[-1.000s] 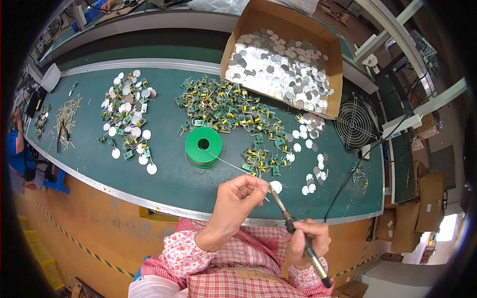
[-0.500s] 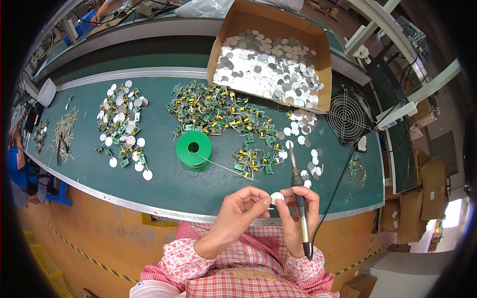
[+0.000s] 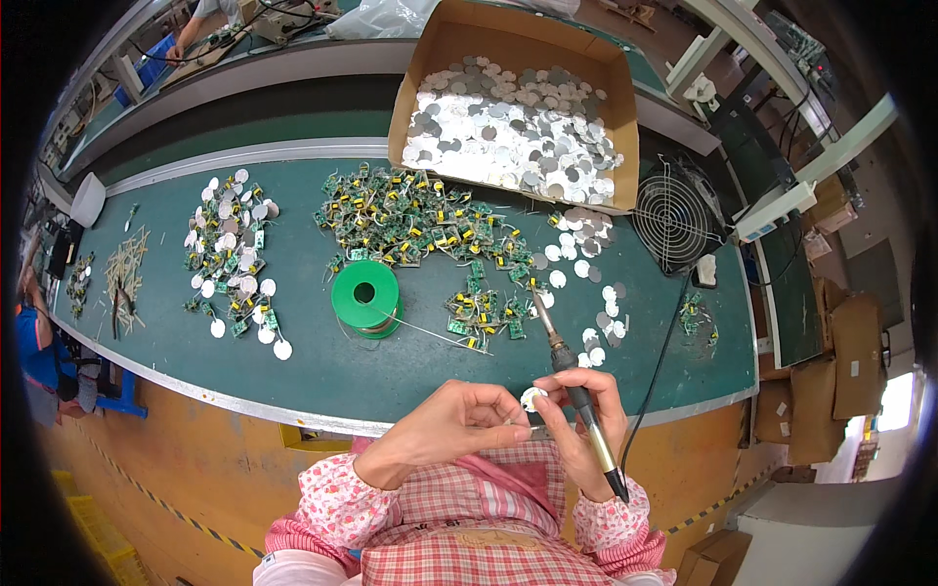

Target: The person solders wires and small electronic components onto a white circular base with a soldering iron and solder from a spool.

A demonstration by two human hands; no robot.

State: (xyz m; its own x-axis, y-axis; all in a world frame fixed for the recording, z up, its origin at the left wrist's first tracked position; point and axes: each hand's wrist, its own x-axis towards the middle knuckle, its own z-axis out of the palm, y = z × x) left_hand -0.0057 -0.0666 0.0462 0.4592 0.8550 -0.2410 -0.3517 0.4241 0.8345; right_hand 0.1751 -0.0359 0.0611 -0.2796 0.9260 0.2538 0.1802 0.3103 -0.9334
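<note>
My right hand [image 3: 589, 427] is closed around a soldering iron [image 3: 580, 396], whose tip points away and to the left above the bench. Between that hand's thumb and fingertips is a small white round disc [image 3: 532, 398]. My left hand [image 3: 451, 428] is right beside the disc, thumb and fingers pinched together; what they hold, if anything, cannot be made out. Past the hands lies a small group of green circuit boards [image 3: 486, 314] with yellow parts. A green spool of solder wire [image 3: 365, 296] stands to their left, its loose end stretching toward the boards.
An open cardboard box [image 3: 621, 112] of metallic discs stands at the back. A big heap of circuit boards [image 3: 410, 215] lies before it, boards with discs [image 3: 234, 254] further left. Loose discs [image 3: 608, 322] and a black fan [image 3: 674, 217] are on the right. Across the bench is another person's hand [image 3: 176, 54].
The soldering iron has tilted further left, its tip now close to the small group of boards. My hands still meet around the disc, which has turned slightly. The whole view has shifted a little.
</note>
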